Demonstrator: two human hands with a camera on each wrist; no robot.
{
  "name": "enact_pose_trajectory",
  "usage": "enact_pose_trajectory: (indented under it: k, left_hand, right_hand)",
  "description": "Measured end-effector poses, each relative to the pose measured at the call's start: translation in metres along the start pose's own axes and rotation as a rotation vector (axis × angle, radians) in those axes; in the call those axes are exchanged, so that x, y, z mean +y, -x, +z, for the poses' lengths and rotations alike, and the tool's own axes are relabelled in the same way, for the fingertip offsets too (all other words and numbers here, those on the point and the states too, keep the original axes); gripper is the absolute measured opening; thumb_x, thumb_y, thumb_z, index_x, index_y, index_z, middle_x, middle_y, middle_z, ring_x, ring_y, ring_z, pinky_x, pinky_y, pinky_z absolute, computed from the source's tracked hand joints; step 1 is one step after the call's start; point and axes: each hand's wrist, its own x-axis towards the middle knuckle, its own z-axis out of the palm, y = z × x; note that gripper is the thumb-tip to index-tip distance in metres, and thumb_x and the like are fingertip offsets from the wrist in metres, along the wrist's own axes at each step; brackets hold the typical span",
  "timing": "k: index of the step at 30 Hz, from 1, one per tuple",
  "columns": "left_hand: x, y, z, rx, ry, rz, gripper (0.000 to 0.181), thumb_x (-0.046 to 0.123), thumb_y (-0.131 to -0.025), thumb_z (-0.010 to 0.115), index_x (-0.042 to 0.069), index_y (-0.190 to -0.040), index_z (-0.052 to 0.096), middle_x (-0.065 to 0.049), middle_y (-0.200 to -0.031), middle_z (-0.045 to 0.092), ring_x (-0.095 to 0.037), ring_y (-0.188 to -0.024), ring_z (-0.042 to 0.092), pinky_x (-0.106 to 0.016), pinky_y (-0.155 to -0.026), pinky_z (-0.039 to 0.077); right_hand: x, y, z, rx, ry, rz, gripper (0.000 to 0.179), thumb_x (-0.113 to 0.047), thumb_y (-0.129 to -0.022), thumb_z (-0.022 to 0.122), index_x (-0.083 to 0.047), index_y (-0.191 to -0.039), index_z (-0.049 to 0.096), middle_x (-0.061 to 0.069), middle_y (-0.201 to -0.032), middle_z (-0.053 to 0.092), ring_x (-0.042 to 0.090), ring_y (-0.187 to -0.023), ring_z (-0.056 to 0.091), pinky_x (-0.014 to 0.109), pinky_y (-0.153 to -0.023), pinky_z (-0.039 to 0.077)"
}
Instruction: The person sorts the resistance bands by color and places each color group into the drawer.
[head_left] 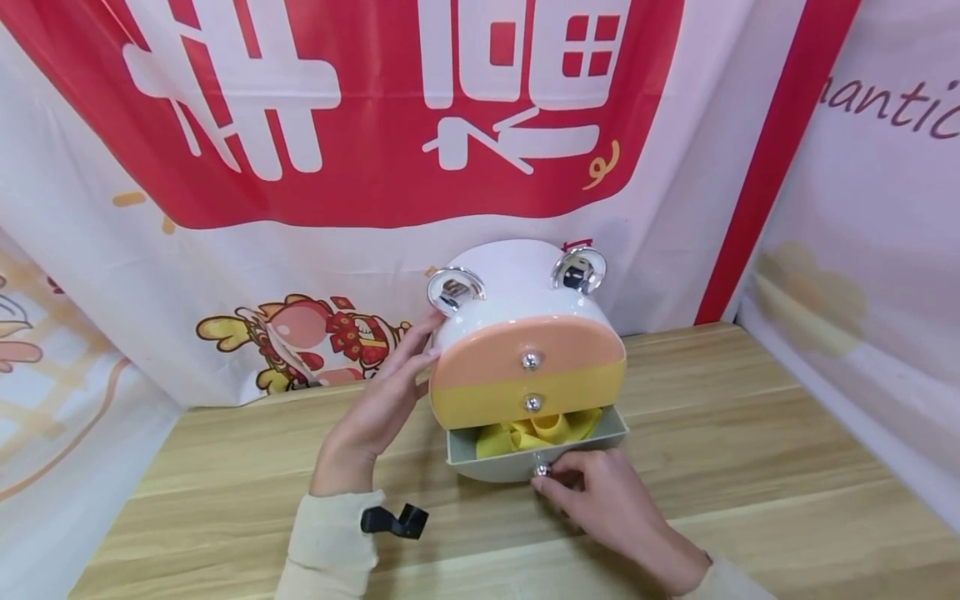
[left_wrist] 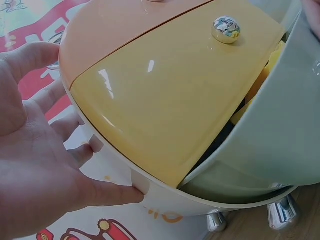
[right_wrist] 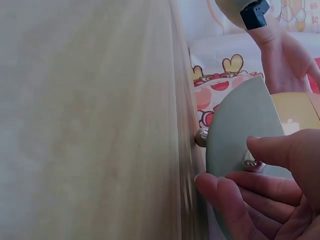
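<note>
A small rounded drawer cabinet [head_left: 502, 279] with a white body and two silver ear shapes stands on the table. Its front has a peach drawer [head_left: 480, 350], a yellow drawer [head_left: 480, 402] and a pulled-out grey-green drawer [head_left: 487, 471]. Yellow ribbon-like material [head_left: 551, 428] lies inside the lowest drawer. My right hand [head_left: 603, 496] pinches that drawer's silver knob [right_wrist: 254, 162] between thumb and fingers. Against the cabinet's left side rests my left hand [head_left: 378, 412], its fingers extended along the white shell, as the left wrist view also shows.
The wooden tabletop [head_left: 750, 425] spreads around the cabinet. Behind it hangs a printed red and white cloth [head_left: 375, 192], close to the cabinet's back. Short silver feet [left_wrist: 282, 212] carry the cabinet. A black clip [head_left: 395, 522] sits at the left sleeve.
</note>
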Motion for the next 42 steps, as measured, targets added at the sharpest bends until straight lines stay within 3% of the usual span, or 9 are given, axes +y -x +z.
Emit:
enact_pose_trajectory:
  k: [10, 28, 42]
  left_hand:
    - [-0.002, 0.001, -0.001, -0.001, -0.007, -0.006, 0.055, 0.033, -0.113, 0.048, 0.035, -0.167, 0.035, 0.020, -0.181, 0.008, -0.017, -0.170, -0.002, -0.071, -0.131, 0.021]
    - [-0.004, 0.000, 0.000, 0.000, -0.007, -0.008, 0.054, 0.032, -0.113, 0.048, 0.033, -0.166, 0.036, 0.021, -0.180, 0.009, -0.015, -0.169, -0.001, -0.071, -0.132, 0.018]
    - [0.000, -0.001, 0.000, -0.003, -0.017, -0.009, 0.055, 0.032, -0.113, 0.048, 0.034, -0.167, 0.034, 0.021, -0.180, 0.009, -0.016, -0.169, -0.001, -0.071, -0.131, 0.019]
  right_hand:
    - [0.003, -0.016, 0.005, 0.083, 0.048, -0.051, 0.009, -0.031, -0.090, 0.088, -0.028, -0.084, 0.082, -0.017, -0.081, 0.077, -0.001, -0.074, 0.060, 0.020, -0.066, 0.051]
    - [0.004, -0.036, 0.008, 0.089, 0.006, -0.007, 0.010, -0.027, -0.090, 0.088, -0.027, -0.082, 0.082, -0.015, -0.080, 0.078, 0.002, -0.077, 0.063, 0.026, -0.072, 0.054]
    - [0.009, -0.040, 0.014, 0.189, -0.038, -0.037, 0.011, -0.025, -0.086, 0.092, -0.025, -0.082, 0.082, -0.012, -0.077, 0.078, 0.001, -0.070, 0.065, 0.020, -0.066, 0.055]
